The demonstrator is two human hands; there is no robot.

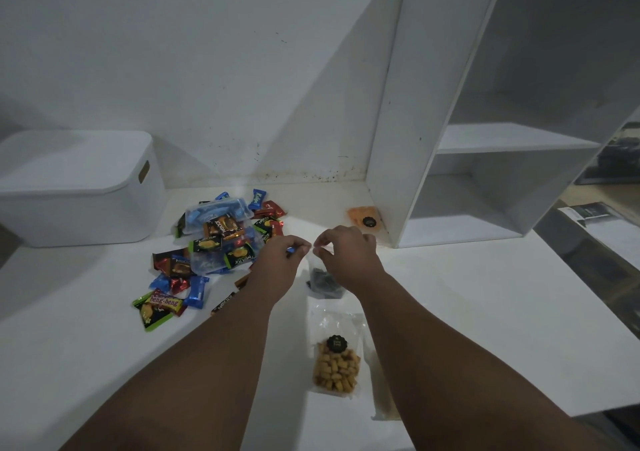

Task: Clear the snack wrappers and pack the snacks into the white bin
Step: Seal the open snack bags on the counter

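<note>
**Small clear bag held at its mouth, right of the white bin**

The small clear bag (323, 282), with dark contents settled in its bottom, is held well to the right of the white bin (79, 187), past the snack pile. Its top edge is pinched from both sides: the left hand (282, 255) and the right hand (348, 258) are curled, with fingertips nearly meeting over the film. A blue speck is seen at the left fingertips, but what it is cannot be told. Whether the bag's base rests on the surface (467, 312) cannot be told either.

The white bin appears lidded. Just right of it a pile of wrapped snacks (207, 243) is spread. Further right of the bin and nearer the camera, a bag of yellow crackers (336, 364) lies flat. Farthest right of the bin, an orange packet (365, 218) is lodged at the foot of the shelf unit (398, 139).

Handling, as judged:
- The small bag is taken to be light, with thin, soft and slippery film and its weight hanging low.
- A hold on the gathered neck just above the contents is preferred, since a pinch on single film may slip.
- The crackers are judged brittle, so that bag is best lifted by its empty upper film and not squeezed.
- The lid is to be removed before anything is packed.
</note>
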